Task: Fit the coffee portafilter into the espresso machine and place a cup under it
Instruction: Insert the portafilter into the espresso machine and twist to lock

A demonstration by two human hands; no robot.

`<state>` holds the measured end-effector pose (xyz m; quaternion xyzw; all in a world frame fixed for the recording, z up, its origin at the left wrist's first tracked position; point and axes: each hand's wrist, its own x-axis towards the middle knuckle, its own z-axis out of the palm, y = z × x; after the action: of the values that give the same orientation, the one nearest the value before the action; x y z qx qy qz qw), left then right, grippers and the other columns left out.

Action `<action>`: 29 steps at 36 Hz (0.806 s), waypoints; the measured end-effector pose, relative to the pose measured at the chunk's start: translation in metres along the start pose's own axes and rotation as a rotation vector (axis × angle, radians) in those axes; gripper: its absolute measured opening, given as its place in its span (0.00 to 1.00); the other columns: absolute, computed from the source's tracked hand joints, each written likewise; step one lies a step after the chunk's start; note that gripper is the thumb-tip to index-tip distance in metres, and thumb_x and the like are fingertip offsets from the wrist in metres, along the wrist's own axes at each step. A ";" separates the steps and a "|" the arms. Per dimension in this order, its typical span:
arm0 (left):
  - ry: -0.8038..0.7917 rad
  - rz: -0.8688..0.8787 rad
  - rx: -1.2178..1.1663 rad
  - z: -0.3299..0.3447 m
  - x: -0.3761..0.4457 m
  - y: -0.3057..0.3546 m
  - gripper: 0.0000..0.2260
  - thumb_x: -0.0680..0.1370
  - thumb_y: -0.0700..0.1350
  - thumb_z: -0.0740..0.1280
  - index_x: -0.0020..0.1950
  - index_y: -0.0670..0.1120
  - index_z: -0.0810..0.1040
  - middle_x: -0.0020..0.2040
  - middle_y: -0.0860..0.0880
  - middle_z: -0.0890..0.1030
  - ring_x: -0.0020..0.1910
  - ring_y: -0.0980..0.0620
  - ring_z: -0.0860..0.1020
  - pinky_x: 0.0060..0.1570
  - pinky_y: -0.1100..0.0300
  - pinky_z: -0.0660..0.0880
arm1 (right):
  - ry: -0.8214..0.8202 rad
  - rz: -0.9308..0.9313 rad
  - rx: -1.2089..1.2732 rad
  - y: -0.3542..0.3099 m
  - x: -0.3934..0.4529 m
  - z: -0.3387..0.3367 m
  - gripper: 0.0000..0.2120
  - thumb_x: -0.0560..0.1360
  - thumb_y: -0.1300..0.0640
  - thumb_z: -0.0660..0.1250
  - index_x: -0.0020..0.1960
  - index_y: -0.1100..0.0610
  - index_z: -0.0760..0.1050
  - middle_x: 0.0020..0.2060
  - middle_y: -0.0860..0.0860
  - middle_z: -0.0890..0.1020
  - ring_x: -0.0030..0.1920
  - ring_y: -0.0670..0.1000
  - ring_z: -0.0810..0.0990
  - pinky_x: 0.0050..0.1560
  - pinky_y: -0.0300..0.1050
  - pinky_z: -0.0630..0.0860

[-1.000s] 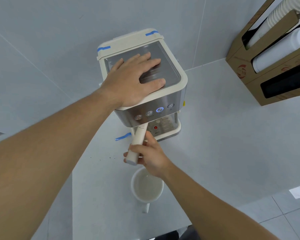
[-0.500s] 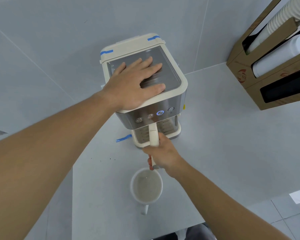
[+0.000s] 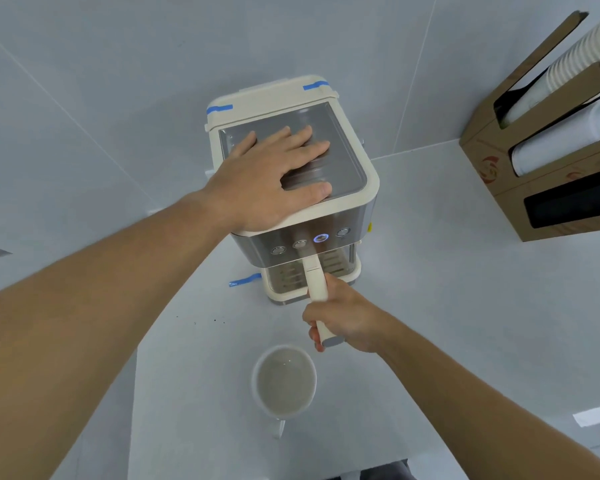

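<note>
A cream and steel espresso machine (image 3: 357, 188) stands on the white counter against the wall. My left hand (image 3: 271, 181) lies flat on its top, fingers spread. My right hand (image 3: 343, 317) is closed around the cream handle of the portafilter (image 3: 316, 282), which points straight out from under the machine's front panel toward me. The portafilter's head is hidden under the machine. A white cup (image 3: 284, 381) stands upright on the counter in front of the machine, just left of and nearer than my right hand, its handle toward me.
A cardboard dispenser (image 3: 534, 168) with stacked paper cups and lids hangs at the right. Blue tape (image 3: 245, 281) marks the counter by the machine's left foot. The counter's front edge (image 3: 499, 455) runs along the bottom, with floor tiles beyond.
My right hand has swung the portafilter handle from angled left to pointing straight out from the machine's front. The left hand has stayed on the machine's top. The cup has not moved.
</note>
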<state>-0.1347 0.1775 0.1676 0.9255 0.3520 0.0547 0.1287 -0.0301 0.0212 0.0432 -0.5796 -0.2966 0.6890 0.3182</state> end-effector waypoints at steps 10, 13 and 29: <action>0.007 -0.006 -0.016 -0.002 -0.001 0.003 0.32 0.72 0.72 0.53 0.75 0.65 0.58 0.80 0.59 0.55 0.78 0.58 0.50 0.76 0.47 0.44 | -0.003 -0.006 -0.033 -0.002 -0.003 0.000 0.14 0.70 0.67 0.64 0.48 0.49 0.70 0.35 0.57 0.75 0.27 0.53 0.78 0.30 0.46 0.79; -0.001 -0.006 -0.011 -0.003 -0.001 0.005 0.32 0.72 0.71 0.53 0.76 0.63 0.58 0.80 0.58 0.55 0.78 0.57 0.50 0.76 0.47 0.44 | 0.015 -0.018 -0.065 -0.004 -0.007 0.000 0.12 0.72 0.66 0.65 0.49 0.52 0.70 0.36 0.58 0.76 0.29 0.54 0.80 0.32 0.48 0.80; 0.074 -0.025 -0.100 -0.017 -0.017 0.022 0.24 0.76 0.60 0.63 0.69 0.51 0.75 0.70 0.50 0.73 0.70 0.48 0.69 0.68 0.51 0.66 | 0.157 -0.063 -0.217 -0.012 -0.033 -0.009 0.15 0.68 0.60 0.66 0.49 0.43 0.78 0.43 0.50 0.85 0.55 0.59 0.83 0.60 0.61 0.78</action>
<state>-0.1373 0.1539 0.1901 0.9109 0.3647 0.1048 0.1622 -0.0156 0.0030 0.0712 -0.6533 -0.3616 0.5951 0.2972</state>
